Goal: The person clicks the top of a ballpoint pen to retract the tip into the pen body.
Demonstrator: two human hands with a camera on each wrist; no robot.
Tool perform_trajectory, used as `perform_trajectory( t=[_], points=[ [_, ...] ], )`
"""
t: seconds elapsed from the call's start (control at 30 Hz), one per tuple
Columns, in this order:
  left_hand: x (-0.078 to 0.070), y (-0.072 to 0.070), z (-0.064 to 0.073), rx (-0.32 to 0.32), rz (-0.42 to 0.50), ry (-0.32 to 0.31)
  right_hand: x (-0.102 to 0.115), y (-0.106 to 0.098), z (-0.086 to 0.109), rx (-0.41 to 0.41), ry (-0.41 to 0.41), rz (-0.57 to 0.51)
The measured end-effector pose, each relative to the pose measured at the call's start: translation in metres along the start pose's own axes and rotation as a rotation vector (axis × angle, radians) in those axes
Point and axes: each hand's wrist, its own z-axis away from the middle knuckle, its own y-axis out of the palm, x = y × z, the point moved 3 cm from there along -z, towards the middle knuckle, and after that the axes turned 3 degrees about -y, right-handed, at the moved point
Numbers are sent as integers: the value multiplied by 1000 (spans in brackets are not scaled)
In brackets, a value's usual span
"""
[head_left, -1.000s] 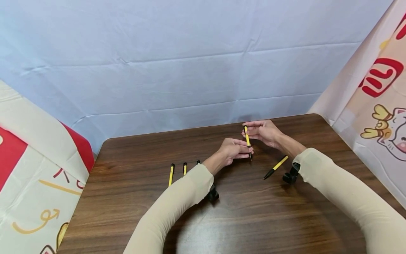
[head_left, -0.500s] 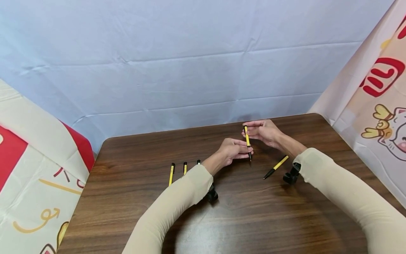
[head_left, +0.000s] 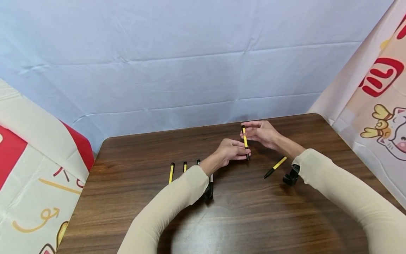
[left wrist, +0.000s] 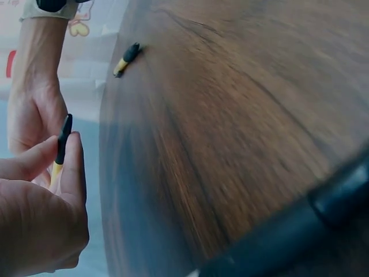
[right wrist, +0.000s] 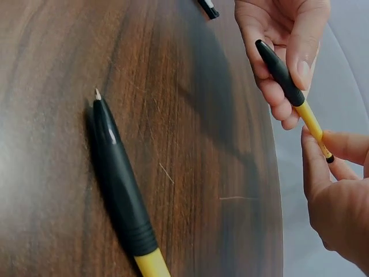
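Both hands hold one yellow-and-black pen (head_left: 245,138) above the far part of the table, black grip end down. With thumb and fingers, my left hand (head_left: 233,152) pinches the black lower section. Higher up, my right hand (head_left: 261,134) grips the yellow body near its black top. The right wrist view shows this pen (right wrist: 311,118) running between both hands, and no metal nib is seen on its black end. A second yellow pen (head_left: 275,167) lies slanted on the table below the right wrist; its metal nib (right wrist: 97,94) sticks out.
Several pens lie left of and under the left forearm, partly hidden: a yellow pen (head_left: 171,172), another yellow pen (head_left: 185,167) and a pale pen (head_left: 211,178) beside the black wrist camera (head_left: 208,192). The wooden table (head_left: 136,148) ends at a pale cloth backdrop (head_left: 177,116).
Both hands have shifted slightly left with the pen in the last half second. The left sleeve has also moved left, and a pale pen now shows beside its wrist camera.
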Motion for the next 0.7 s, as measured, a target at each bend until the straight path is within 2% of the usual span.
perform_trajectory(
  t=[0.23, 0.5, 0.7],
  points=[
    [2, -5, 9, -12, -82, 15, -2, 9, 2, -4, 3, 3],
    [6, -12, 17, -9, -132, 37, -5, 21, 7, -1, 7, 9],
    [6, -17, 27, -12, -218, 42, -8, 30, 11, 1, -2, 20]
  ],
)
